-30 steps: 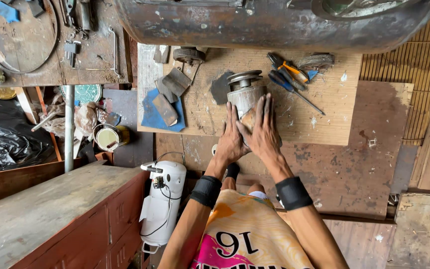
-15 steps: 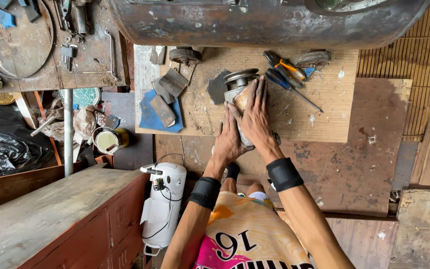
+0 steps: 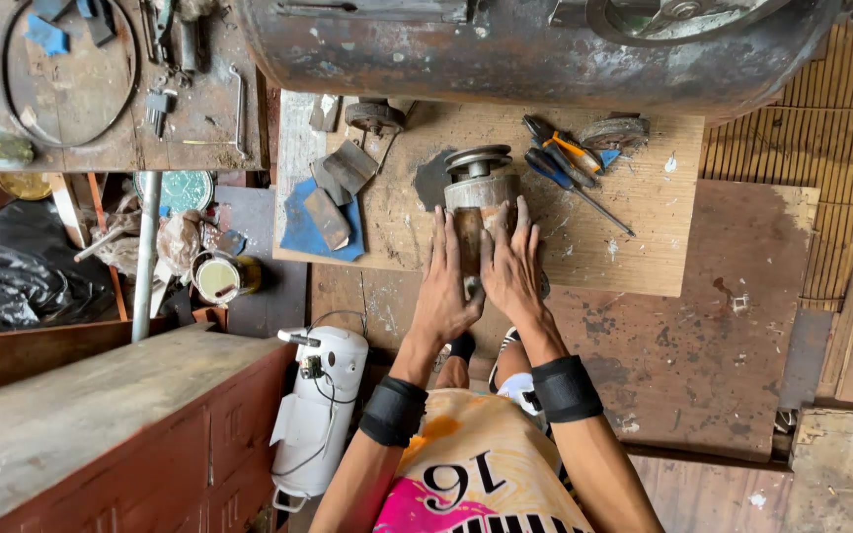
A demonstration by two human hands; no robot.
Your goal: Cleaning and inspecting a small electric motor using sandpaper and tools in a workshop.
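Centre frame, the rusty cylindrical metal motor part (image 3: 481, 202) is being cupped between the left hand (image 3: 443, 286) and right hand (image 3: 511, 271), fingers spread flat against its sides, not curled round. Probably best if it's being pressed evenly from both sides on the plywood board (image 3: 634, 257) so it isn't tipping.

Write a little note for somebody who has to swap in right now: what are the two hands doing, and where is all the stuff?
Left hand: flat, open, pressed on the left side of the rusty metal cylinder.
Right hand: flat, open, on its right side. Neither hand is closed around it.
The cylinder lies on the wooden board, its grooved wheel end pointing away from the person.
Screwdrivers lie just right of it, metal scraps on a blue sheet to its left, and a big rusty tank sits beyond.
Done or left: the pictures do not tell; no tool is in hand.
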